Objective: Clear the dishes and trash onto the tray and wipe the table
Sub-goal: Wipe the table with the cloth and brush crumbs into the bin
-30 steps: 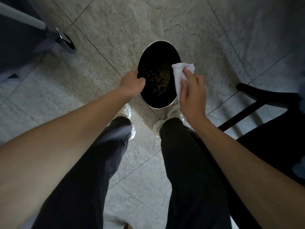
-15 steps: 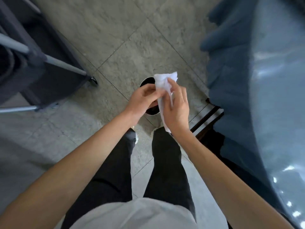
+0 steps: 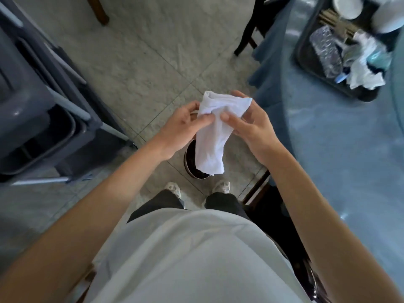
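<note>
To your right stands the bench (image 3: 341, 136), covered with a blue cloth that hangs down over its edge. At its far end sits a dark tray (image 3: 302, 51), holding crumpled white paper (image 3: 364, 71), a clear plastic bottle (image 3: 326, 51) lying on its side and a white dish (image 3: 347, 6). Under you is the grey tiled floor (image 3: 153, 62). A round dark bin (image 3: 192, 165) stands on it just ahead of your shoes (image 3: 222, 185), and a grey cart (image 3: 32, 110) stands on it to your left.
</note>
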Available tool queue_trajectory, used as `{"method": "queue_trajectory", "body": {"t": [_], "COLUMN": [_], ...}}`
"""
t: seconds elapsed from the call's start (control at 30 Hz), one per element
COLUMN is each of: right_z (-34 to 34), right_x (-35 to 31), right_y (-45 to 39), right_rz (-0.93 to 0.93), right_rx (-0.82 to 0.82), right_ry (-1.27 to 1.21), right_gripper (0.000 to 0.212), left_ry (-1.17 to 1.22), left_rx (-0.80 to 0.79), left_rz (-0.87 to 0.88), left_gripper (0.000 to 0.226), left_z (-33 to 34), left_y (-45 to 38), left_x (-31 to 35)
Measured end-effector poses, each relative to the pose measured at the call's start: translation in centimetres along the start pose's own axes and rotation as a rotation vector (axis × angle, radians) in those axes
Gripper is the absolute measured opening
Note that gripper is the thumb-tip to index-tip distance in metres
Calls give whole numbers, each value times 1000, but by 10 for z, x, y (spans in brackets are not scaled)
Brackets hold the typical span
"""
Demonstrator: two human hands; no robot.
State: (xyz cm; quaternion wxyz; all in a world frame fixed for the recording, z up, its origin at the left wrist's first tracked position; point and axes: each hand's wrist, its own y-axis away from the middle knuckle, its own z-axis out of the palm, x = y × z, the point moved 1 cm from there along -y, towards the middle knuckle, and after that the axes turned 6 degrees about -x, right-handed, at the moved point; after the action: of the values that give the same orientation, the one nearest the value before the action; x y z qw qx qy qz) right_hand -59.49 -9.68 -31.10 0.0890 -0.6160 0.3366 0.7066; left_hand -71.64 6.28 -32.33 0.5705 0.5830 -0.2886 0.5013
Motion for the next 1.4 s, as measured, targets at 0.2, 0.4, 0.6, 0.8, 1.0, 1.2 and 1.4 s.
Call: {"method": "queue_trajectory", "body": {"t": [0.2, 0.4, 0.6, 0.8, 1.0, 1.2, 1.4], "right_z": [-13, -51, -96, -97, -38, 59, 174], "right_x": [-34, -64, -97, -136, -167, -205, -245], "right_y": [-24, -81, -155, -235, -337, -464, -575], "right_rz": [-118, -205, -199, -110, -100, -71, -54], "right_rx": [53, 7, -168, -296, -392, -452, -613], "right_ry": [-27, -11, -42, 26, 76, 166, 260], "right_gripper": [30, 17, 11, 13, 23, 24, 32], "left_ry": [-58, -74, 46, -128, -51, 109, 209], "left_rx": [137, 329, 377, 462, 630, 702, 887], "left_rz": [97, 142, 97, 27, 80, 80, 68], "left_gripper": [14, 9, 34, 41, 45, 49, 46], "left_z": [-22, -27, -16, -37, -120, -250, -365], "left_y": [-13, -68, -122, -151, -174, -191, -193], "left_x": [30, 61, 93, 105, 113, 112, 123]}}
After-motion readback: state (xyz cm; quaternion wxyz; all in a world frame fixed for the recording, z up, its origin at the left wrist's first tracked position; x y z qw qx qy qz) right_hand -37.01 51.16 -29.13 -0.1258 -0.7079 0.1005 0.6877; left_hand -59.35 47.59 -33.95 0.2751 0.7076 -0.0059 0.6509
